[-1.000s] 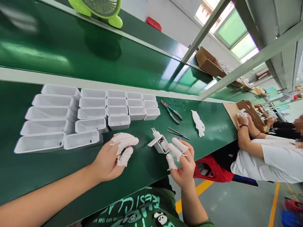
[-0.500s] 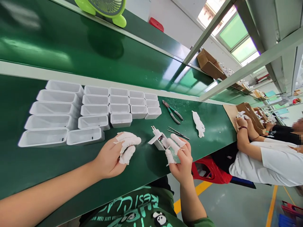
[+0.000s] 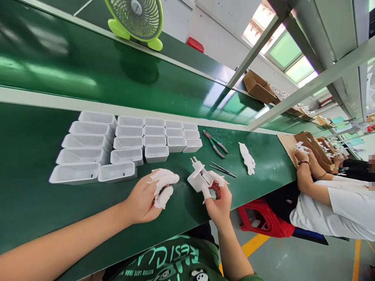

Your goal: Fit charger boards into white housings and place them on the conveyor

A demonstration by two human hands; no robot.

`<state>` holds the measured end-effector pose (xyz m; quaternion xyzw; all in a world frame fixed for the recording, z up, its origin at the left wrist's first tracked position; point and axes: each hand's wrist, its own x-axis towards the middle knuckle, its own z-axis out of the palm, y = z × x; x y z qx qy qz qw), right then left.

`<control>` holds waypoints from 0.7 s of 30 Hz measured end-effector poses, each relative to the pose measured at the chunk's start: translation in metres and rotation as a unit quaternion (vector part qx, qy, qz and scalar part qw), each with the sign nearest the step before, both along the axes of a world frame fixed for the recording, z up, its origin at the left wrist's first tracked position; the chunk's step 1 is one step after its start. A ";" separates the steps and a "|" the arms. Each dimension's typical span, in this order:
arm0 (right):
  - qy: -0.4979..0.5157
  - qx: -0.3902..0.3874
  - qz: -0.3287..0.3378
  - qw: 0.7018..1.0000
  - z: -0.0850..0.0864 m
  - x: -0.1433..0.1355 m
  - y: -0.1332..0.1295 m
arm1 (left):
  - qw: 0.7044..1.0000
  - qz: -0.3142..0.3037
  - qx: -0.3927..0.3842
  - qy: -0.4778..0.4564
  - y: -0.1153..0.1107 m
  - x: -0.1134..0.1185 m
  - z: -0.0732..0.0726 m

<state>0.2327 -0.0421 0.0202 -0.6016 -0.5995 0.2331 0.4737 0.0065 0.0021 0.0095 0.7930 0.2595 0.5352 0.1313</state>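
Note:
My right hand (image 3: 218, 195) grips a white plug adapter housing (image 3: 199, 181) between taped thumb and fingers. Two prongs stick out of its upper end, and an opening in its side shows small parts inside, too small to name. To its left, my left hand (image 3: 155, 195) hovers over the bench, apart from the housing. White wrapping covers its thumb and fingers, which are curled closely together; whatever they hold, if anything, is hidden. Tweezers (image 3: 223, 169) lie just beyond my right hand, with green-handled pliers (image 3: 215, 143) behind them.
Rows of white open boxes (image 3: 83, 171) stand on the green bench (image 3: 26, 210) at left. A white glove (image 3: 247, 158) lies to the right. A green fan (image 3: 136, 19) stands on the shelf behind. A co-worker (image 3: 310, 175) handles white parts by a cardboard box (image 3: 310, 142).
My right hand has turned the plug housing, so a broader white face shows and the prongs tilt up. My left hand keeps its curled shape. The whole view has shifted slightly.

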 end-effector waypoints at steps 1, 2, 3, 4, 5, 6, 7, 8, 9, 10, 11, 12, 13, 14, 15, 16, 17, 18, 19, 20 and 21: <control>0.103 -0.048 -0.001 0.993 0.004 -0.003 -0.001 | 1.000 -0.009 0.025 0.003 -0.001 0.001 0.000; 0.208 -0.095 0.004 0.974 0.010 -0.007 -0.003 | 0.998 -0.020 0.059 0.009 -0.002 0.001 0.000; 0.301 -0.136 0.015 0.944 0.016 -0.012 -0.004 | 0.995 -0.031 0.094 0.015 -0.003 0.002 -0.001; 0.374 -0.170 0.029 0.911 0.023 -0.016 -0.006 | 0.992 -0.040 0.121 0.022 -0.005 0.003 -0.004; 0.427 -0.196 0.043 0.882 0.029 -0.021 -0.008 | 0.989 -0.049 0.135 0.028 -0.006 0.003 -0.006; 0.463 -0.215 0.053 0.858 0.035 -0.026 -0.010 | 0.988 -0.061 0.135 0.036 -0.008 0.004 -0.009; 0.486 -0.231 0.061 0.841 0.040 -0.030 -0.011 | 0.989 -0.074 0.117 0.048 -0.009 0.003 -0.012; 0.501 -0.242 0.068 0.828 0.044 -0.034 -0.012 | 0.990 -0.085 0.092 0.059 -0.010 0.003 -0.014; 0.509 -0.248 0.074 0.821 0.046 -0.037 -0.012 | 0.990 -0.096 0.071 0.070 -0.010 0.003 -0.016; 0.512 -0.253 0.082 0.817 0.048 -0.040 -0.012 | 0.990 -0.100 0.060 0.078 -0.010 0.002 -0.017; 0.511 -0.255 0.090 0.816 0.050 -0.041 -0.011 | 0.990 -0.098 0.056 0.082 -0.010 0.001 -0.018; 0.508 -0.256 0.099 0.817 0.050 -0.043 -0.011 | 0.990 -0.093 0.061 0.081 -0.010 0.000 -0.018; 0.503 -0.259 0.106 0.818 0.051 -0.043 -0.010 | 0.991 -0.087 0.066 0.081 -0.010 0.000 -0.018; 0.497 -0.262 0.112 0.820 0.051 -0.044 -0.009 | 0.991 -0.083 0.068 0.083 -0.010 -0.001 -0.018; 0.492 -0.265 0.115 0.821 0.052 -0.045 -0.009 | 0.991 -0.081 0.069 0.086 -0.010 -0.002 -0.018; 0.487 -0.270 0.116 0.823 0.052 -0.045 -0.008 | 0.990 -0.079 0.071 0.088 -0.010 -0.002 -0.018; 0.482 -0.272 0.118 0.825 0.053 -0.045 -0.008 | 0.990 -0.077 0.074 0.088 -0.010 -0.003 -0.018; 0.477 -0.274 0.120 0.826 0.054 -0.045 -0.008 | 0.990 -0.074 0.080 0.086 -0.010 -0.003 -0.019; 0.474 -0.276 0.123 0.828 0.054 -0.045 -0.008 | 0.990 -0.070 0.089 0.081 -0.011 -0.003 -0.020; 0.473 -0.277 0.125 0.827 0.055 -0.045 -0.008 | 0.990 -0.066 0.097 0.079 -0.011 -0.002 -0.022; 0.475 -0.279 0.126 0.825 0.054 -0.044 -0.008 | 0.990 -0.060 0.100 0.076 -0.012 -0.002 -0.023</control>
